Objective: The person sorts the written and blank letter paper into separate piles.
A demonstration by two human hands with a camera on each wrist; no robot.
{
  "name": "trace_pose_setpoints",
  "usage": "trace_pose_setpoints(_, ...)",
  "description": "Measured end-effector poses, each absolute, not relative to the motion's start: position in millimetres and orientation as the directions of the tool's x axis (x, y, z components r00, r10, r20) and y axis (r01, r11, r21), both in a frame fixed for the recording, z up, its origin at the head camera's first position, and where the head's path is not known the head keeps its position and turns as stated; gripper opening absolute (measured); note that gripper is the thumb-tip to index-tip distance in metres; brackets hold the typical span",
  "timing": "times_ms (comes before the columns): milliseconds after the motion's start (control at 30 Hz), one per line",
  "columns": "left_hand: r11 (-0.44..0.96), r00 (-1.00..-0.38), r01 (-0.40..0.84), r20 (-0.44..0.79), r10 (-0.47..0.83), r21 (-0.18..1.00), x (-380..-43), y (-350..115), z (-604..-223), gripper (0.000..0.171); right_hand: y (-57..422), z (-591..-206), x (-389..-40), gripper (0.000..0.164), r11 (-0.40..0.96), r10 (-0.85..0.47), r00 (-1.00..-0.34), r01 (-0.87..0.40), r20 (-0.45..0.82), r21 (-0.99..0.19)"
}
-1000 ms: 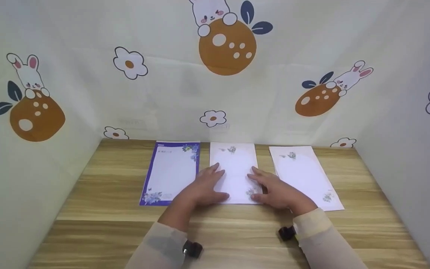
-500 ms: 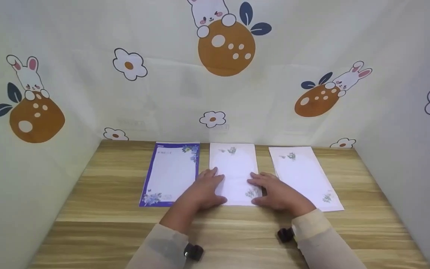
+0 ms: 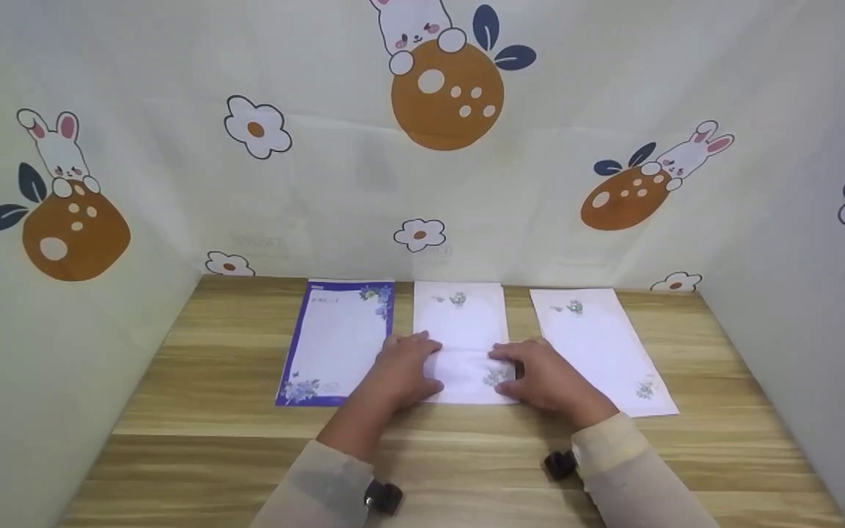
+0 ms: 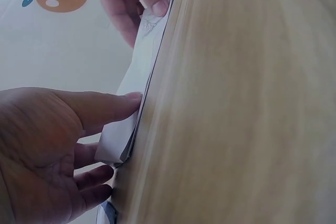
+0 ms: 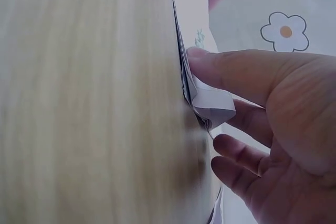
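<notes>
A purple-bordered stack of paper [image 3: 342, 345] on the person's left carries a short line of small dark characters near its top left, with a tiny pale mark in the border above and faint small print near its lower right; all of it is too small to read; blue flowers fill two of its corners. The middle stack of paper [image 3: 459, 319] and the right stack of paper [image 3: 598, 345] bear only leafy printed sprigs and pale borders that can be made out; faint grey printing low on the patterned cloth [image 3: 320, 191] behind is likewise unreadable.

The middle stack lies on the wood-grained surface [image 3: 481, 484], between the left grip [image 3: 402, 370] and the right grip [image 3: 546, 372], its near half framed by them and its far half reaching beyond towards the cloth; the left grip is partly closed, its thumb on the near edge by the left corner and its fingers along the left side; the right grip mirrors it, thumb and forefinger pinching the right side near the near corner, where the paper curls up between them; several loose layers show along the near edge; the purple-bordered stack lies just beside the left grip, the right stack just beside the right grip.
</notes>
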State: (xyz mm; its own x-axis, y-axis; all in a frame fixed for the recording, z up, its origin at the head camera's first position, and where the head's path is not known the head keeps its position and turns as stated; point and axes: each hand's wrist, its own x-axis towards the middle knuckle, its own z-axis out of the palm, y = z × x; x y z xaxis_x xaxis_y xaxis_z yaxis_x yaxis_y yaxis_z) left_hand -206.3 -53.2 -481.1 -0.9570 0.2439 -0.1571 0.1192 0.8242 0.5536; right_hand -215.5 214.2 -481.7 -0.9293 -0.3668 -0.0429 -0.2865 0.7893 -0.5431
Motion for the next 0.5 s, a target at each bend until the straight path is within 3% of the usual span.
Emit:
trace_pose_setpoints(333,0.811,-0.972,0.084,-0.132,0.194,0.578,-207.7,-47.8,-480.8,0.056,212.2,-478.8,-214.3,0.043,0.786,-0.365,-0.931,-0.301,-0.012,-0.539)
trace_pose_setpoints(500,0.767,-0.985,0.02,-0.117,0.124,0.642,-210.7,-47.3,-480.4,0.054,209.5,-477.4,-215.8,0.038,0.797,-0.228,-0.974,-0.177,-0.016,-0.577)
